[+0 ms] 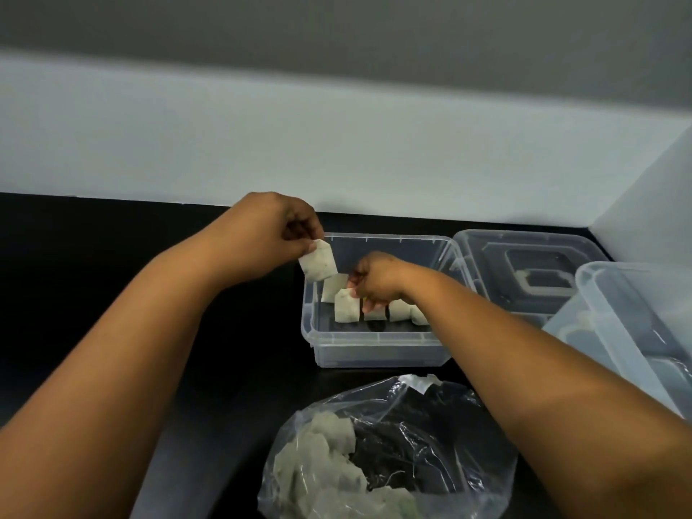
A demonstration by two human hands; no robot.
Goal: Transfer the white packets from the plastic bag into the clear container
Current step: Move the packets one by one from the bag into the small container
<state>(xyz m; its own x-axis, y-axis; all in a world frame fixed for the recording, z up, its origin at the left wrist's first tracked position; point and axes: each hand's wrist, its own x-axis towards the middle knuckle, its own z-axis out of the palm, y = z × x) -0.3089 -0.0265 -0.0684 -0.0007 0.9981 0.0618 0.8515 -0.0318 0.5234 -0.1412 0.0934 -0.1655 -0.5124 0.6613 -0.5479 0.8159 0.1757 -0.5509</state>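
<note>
A clear container stands on the black counter, with several white packets standing in a row inside it. My left hand pinches one white packet above the container's left rim. Inside the container, my right hand pinches the top of another packet in the row. The open plastic bag lies nearer to me, with several more packets heaped in its left half.
A clear lid lies to the right of the container, and another clear tub stands at the far right. A pale wall runs behind the counter and turns a corner on the right.
</note>
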